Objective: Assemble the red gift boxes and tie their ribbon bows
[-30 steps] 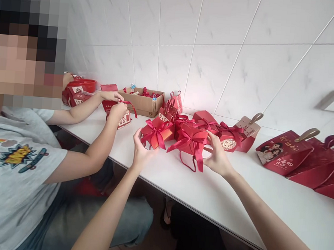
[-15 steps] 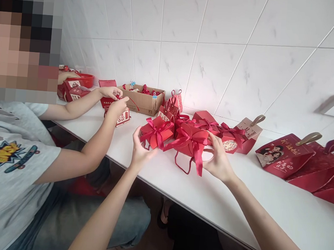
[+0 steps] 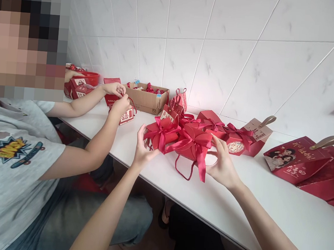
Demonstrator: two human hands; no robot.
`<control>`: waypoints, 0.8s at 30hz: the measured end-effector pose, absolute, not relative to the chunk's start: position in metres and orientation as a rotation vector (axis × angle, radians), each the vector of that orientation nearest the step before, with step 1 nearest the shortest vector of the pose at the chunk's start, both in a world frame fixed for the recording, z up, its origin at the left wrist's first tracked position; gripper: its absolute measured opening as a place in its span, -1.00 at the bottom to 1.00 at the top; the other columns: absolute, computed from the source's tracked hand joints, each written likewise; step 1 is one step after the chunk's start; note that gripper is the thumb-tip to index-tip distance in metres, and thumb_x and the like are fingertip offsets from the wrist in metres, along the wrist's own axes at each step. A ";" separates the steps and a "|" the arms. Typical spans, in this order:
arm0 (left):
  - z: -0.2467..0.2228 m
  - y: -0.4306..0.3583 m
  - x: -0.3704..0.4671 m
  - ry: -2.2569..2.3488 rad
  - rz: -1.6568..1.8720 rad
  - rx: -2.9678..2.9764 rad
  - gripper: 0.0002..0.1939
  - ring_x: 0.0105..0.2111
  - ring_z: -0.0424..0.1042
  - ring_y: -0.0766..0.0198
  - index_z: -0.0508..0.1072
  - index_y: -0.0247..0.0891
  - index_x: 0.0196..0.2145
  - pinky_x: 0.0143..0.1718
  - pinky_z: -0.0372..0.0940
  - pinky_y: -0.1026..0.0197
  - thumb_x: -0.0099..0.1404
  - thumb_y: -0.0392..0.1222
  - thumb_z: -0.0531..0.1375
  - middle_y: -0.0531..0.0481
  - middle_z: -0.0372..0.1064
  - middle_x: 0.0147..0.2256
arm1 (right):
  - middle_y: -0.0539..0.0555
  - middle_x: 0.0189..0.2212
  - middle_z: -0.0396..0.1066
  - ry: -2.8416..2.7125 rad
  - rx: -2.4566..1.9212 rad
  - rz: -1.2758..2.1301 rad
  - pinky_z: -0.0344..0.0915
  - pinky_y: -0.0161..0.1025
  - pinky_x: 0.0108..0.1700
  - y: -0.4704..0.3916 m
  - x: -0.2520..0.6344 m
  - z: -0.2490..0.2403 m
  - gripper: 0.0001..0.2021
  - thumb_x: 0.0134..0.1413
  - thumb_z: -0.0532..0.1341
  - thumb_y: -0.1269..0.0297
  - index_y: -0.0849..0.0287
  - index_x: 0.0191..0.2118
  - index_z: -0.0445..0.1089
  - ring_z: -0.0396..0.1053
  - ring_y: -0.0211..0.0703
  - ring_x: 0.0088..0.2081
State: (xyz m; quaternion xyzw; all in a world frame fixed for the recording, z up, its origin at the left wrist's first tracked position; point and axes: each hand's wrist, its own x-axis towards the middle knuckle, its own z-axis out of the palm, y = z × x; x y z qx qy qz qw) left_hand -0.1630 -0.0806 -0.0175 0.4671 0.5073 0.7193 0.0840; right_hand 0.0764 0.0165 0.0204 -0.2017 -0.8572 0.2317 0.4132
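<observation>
Near the middle of the frame, the person's left hand and right hand bracket two small red gift boxes on the white table. The left hand's fingers curl around the near left corner of the left box, touching it in a loose grip rather than a clamp. The right hand rests open against the right side of the right box, fingers spread and thumb below. Both boxes already carry tied red ribbon bows, and a red cord loop hangs from the right one over the table edge, so they look finished. Just behind them stands a row of more bowed boxes, also done. At the right of the frame lie flat red bags with tan handles. In the upper left, another person's hands work ribbon on a small box beside a cardboard carton.
</observation>
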 end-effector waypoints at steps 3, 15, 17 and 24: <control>-0.018 -0.080 -0.164 1.517 2.147 1.415 0.02 0.17 0.10 -0.10 -0.05 -0.10 0.20 0.00 0.26 0.03 -0.13 0.06 0.37 -0.26 -0.02 0.18 | 0.16 0.08 0.03 -2.156 -0.517 0.588 0.43 0.00 -0.09 0.017 0.077 0.020 -0.02 -0.27 0.39 0.17 -0.13 0.27 -0.16 0.13 0.08 0.08; -0.014 -0.082 -0.162 1.600 2.167 1.336 -0.03 0.18 0.08 -0.06 -0.05 -0.07 0.19 0.08 0.18 -0.01 -0.11 -0.10 0.36 -0.22 -0.06 0.21 | 0.20 0.06 0.03 -2.171 -0.578 0.467 0.38 0.07 -0.08 0.022 0.076 0.016 -0.05 -0.23 0.36 0.17 -0.07 0.27 -0.16 0.14 0.13 0.06; -0.010 -0.082 -0.161 1.681 2.275 1.257 -0.04 0.19 0.06 -0.04 -0.05 -0.07 0.18 0.12 0.14 -0.02 -0.11 -0.13 0.36 -0.22 -0.07 0.21 | 0.22 0.05 0.04 -2.124 -0.622 0.385 0.35 0.10 -0.05 0.026 0.074 0.018 -0.07 -0.22 0.36 0.18 -0.04 0.26 -0.15 0.12 0.16 0.07; 0.004 -0.070 -0.176 1.939 2.526 0.848 0.00 0.21 0.02 -0.02 -0.10 -0.17 0.16 0.19 0.04 -0.06 -0.13 -0.19 0.39 -0.31 -0.19 0.23 | 0.27 0.04 0.02 -2.002 -0.632 0.261 0.20 0.22 0.06 0.016 0.038 0.031 -0.08 -0.23 0.34 0.24 0.04 0.26 -0.15 0.07 0.25 0.09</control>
